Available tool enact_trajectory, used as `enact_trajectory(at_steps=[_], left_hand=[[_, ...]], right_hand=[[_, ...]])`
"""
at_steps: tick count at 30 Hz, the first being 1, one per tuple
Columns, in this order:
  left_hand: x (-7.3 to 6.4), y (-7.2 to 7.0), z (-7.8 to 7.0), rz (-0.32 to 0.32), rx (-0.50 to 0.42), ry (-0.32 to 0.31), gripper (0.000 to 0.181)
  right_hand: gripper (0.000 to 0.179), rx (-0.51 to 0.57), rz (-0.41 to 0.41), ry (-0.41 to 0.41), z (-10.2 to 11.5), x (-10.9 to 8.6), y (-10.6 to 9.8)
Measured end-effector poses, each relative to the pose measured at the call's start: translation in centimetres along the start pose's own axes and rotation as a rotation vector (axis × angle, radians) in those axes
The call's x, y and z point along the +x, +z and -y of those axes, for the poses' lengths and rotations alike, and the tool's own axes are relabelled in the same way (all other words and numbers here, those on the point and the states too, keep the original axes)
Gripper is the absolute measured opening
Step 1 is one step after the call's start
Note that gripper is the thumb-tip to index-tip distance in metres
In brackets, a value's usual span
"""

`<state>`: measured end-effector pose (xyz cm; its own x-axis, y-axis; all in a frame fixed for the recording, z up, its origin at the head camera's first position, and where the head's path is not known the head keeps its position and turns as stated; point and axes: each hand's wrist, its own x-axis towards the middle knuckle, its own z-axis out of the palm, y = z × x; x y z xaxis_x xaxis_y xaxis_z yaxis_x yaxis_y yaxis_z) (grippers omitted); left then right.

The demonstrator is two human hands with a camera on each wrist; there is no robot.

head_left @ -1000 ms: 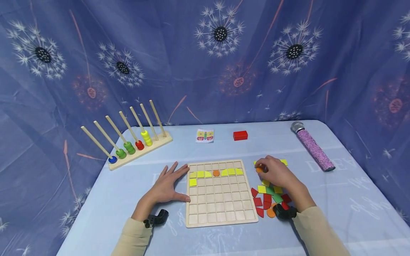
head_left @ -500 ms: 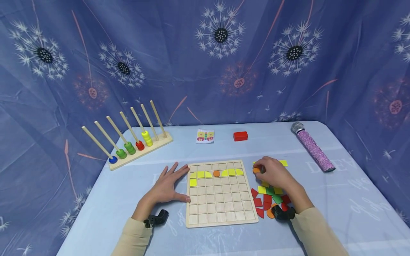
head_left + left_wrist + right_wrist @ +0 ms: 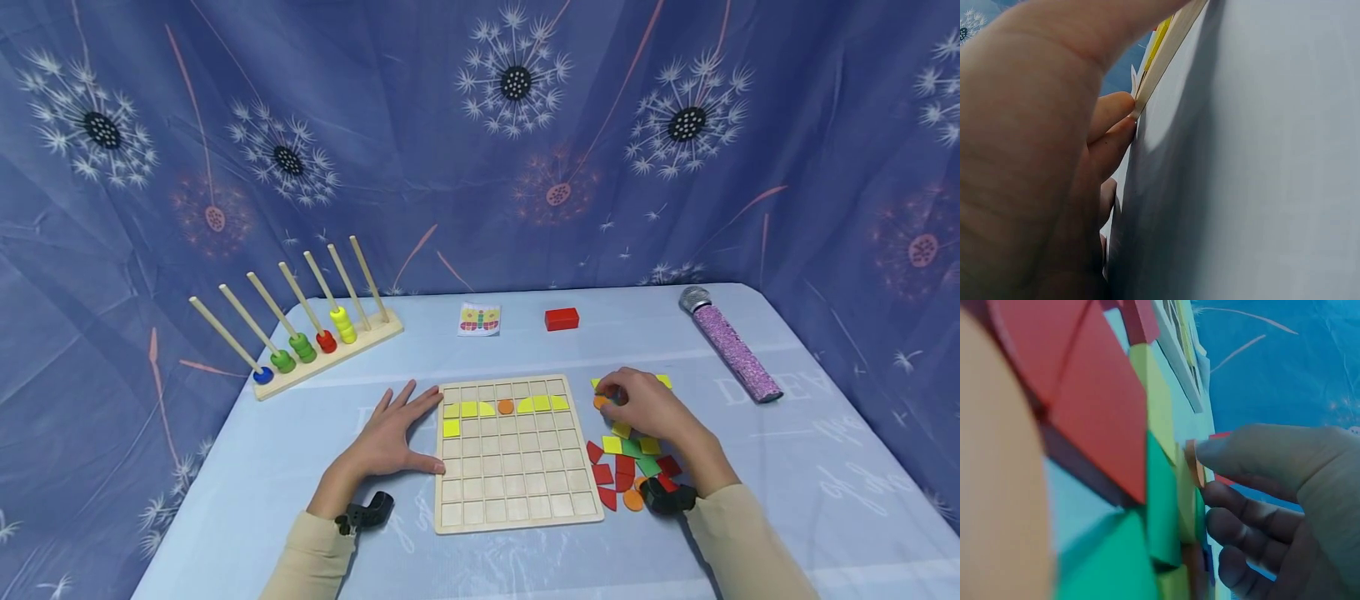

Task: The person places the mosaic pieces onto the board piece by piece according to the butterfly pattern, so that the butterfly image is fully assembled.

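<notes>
A wooden grid board (image 3: 517,462) lies mid-table. Yellow pieces and an orange disc (image 3: 506,407) fill most of its second row, and a yellow square (image 3: 451,428) sits in the row below. My left hand (image 3: 386,437) is spread at the board's left edge; thumb and index fingertip touch it. To the right of the board my right hand (image 3: 643,406) pinches another orange disc (image 3: 602,402) between thumb and fingers. The right wrist view shows the thumb (image 3: 1229,453) against that disc (image 3: 1195,462). Loose yellow, green, red and orange pieces lie under and in front of this hand.
At the back are a butterfly pattern card (image 3: 479,319) and a red block (image 3: 562,319). A bead stacker (image 3: 330,354) with upright pegs stands at the left. A glittery pink microphone (image 3: 735,346) lies at the right. A blue curtain (image 3: 420,150) hangs behind.
The orange disc at my right fingertips has shifted slightly left, and the right hand has moved only a little. My left hand and the board have stayed put.
</notes>
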<state>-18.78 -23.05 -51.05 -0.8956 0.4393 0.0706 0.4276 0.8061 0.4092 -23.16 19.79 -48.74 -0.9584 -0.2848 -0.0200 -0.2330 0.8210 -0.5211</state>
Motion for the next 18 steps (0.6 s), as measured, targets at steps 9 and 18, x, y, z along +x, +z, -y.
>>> enact_trajectory(at_steps=[9, 18], left_hand=[[0.1, 0.1, -0.1, 0.001, 0.003, -0.004, 0.115], [0.0, -0.1, -0.2, -0.005, 0.001, -0.011, 0.115]], right_hand=[[0.027, -0.021, 0.000, -0.018, 0.8, 0.2, 0.6], [0.028, 0.046, 0.000, -0.097, 2.8, 0.7, 1.2]])
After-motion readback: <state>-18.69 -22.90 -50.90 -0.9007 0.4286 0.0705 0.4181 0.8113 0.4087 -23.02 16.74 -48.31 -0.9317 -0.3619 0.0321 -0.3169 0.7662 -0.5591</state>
